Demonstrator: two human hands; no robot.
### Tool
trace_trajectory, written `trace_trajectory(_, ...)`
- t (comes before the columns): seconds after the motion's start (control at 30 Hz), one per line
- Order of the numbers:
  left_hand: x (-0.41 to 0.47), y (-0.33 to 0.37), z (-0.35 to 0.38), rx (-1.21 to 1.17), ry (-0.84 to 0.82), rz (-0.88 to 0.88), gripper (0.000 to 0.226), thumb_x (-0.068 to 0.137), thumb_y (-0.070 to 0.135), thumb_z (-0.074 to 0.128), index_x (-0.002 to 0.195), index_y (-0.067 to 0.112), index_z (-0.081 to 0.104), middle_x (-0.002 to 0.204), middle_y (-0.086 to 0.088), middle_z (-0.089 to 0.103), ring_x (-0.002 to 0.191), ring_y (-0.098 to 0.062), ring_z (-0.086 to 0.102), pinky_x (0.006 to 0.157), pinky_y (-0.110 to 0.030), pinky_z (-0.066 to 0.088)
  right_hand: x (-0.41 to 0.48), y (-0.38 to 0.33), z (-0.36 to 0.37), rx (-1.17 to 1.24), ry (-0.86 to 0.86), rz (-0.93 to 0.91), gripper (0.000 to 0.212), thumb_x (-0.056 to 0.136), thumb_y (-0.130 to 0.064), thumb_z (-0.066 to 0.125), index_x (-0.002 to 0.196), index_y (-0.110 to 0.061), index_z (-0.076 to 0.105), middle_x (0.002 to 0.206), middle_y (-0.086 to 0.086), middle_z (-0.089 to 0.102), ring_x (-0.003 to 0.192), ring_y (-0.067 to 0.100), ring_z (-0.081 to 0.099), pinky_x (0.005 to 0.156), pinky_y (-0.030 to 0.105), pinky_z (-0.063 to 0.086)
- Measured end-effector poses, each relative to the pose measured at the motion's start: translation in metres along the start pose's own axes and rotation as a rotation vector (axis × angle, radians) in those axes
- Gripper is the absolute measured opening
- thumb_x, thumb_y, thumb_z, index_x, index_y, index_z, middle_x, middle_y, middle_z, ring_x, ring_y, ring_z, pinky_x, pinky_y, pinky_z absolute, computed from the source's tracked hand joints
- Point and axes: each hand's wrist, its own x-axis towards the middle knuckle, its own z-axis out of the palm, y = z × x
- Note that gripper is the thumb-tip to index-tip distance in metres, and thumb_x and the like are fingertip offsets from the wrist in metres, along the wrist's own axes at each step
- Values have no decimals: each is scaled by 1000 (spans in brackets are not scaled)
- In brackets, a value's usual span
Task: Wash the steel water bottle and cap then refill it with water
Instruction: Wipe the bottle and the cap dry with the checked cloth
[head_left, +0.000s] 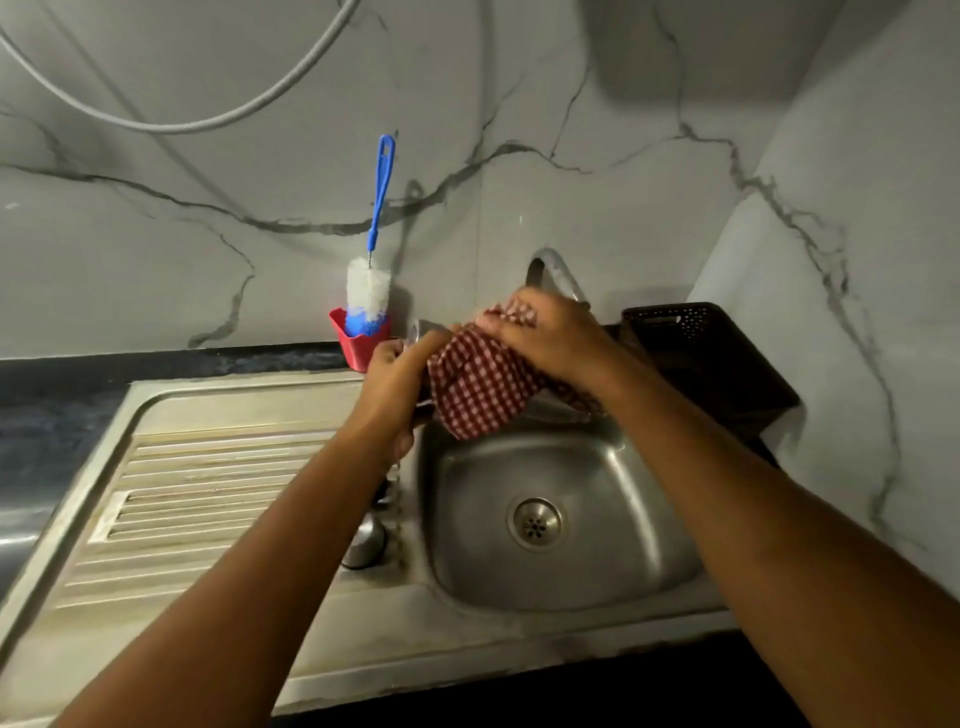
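Above the back edge of the sink, my left hand (392, 382) grips the steel water bottle (428, 328); only a small shiny part of it shows above my fingers. A red-and-white checked cloth (480, 387) is wrapped over most of the bottle. My right hand (550, 332) holds the cloth against the bottle from the right. A rounded steel cap (365, 540) lies on the sink rim, partly behind my left forearm.
The steel sink basin (571, 478) with its drain (535, 524) lies below my hands. The tap (553, 267) curves up behind my right hand. A blue bottle brush (371, 280) stands in a red holder (358, 343). A black perforated basket (701, 358) sits right. The ribbed drainboard (208, 483) is left.
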Motion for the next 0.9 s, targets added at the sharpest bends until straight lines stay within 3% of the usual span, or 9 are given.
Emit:
trace_trajectory(0.1,-11,-27,13,-63,41,-69,53,94,40,71,135,11,55,120,-14,72,99,-26,72,73,-38,62,-8,35,25,-479,309,-120,65,86,-71,62,125,-19,58,122,7,62,105,24,62,83,41,58)
trace_trajectory(0.17,-18,-45,22,-134,73,-139,51,94,38,73,134,11,57,122,-17,70,99,-28,72,68,-41,64,-17,51,36,-572,465,-225,45,92,-53,67,116,-16,63,117,9,60,99,24,60,81,41,58)
trace_trajectory(0.23,-22,-60,32,-177,103,-180,53,91,40,74,134,13,58,124,-18,68,106,-32,71,64,-38,62,-29,60,45,-494,412,-295,31,102,-46,55,107,-18,68,107,5,62,92,20,59,81,42,56)
trace_trajectory(0.33,-23,-78,43,-227,168,-149,57,89,45,76,133,14,59,123,-17,70,108,-33,71,68,-39,63,-46,70,62,-309,108,-73,67,100,-70,17,125,-31,65,121,4,65,112,26,60,105,51,42)
trace_trajectory(0.4,-26,-89,51,-199,223,-118,66,79,53,82,129,14,62,119,-16,73,107,-33,74,75,-47,65,-56,79,72,-293,25,21,77,93,-76,5,133,-36,56,133,4,62,125,29,55,114,58,31)
trace_trajectory(0.53,-37,-106,64,-241,296,-122,88,60,65,88,126,12,66,114,-15,77,104,-32,76,89,-54,63,-85,87,89,-333,132,-173,60,102,-66,19,135,-31,55,132,0,61,123,25,55,111,55,33)
trace_trajectory(0.63,-47,-115,75,-304,292,-76,69,79,60,82,127,12,69,114,-13,78,106,-29,76,88,-46,63,-88,108,81,-301,148,-389,52,106,-58,27,140,-28,53,132,-3,59,120,20,54,110,48,36)
trace_trajectory(0.8,-56,-120,80,-311,378,-52,65,88,50,77,136,14,53,122,-12,69,107,-30,74,83,-52,65,-70,155,50,-183,149,-189,51,107,-56,24,121,-24,60,117,-2,67,105,18,64,90,42,55)
trace_trajectory(0.9,-56,-124,79,-297,406,-47,71,86,53,78,138,15,51,127,-14,66,108,-31,73,78,-48,66,-69,156,49,-242,178,-261,46,106,-56,31,112,-23,63,105,-3,69,94,16,65,78,37,57)
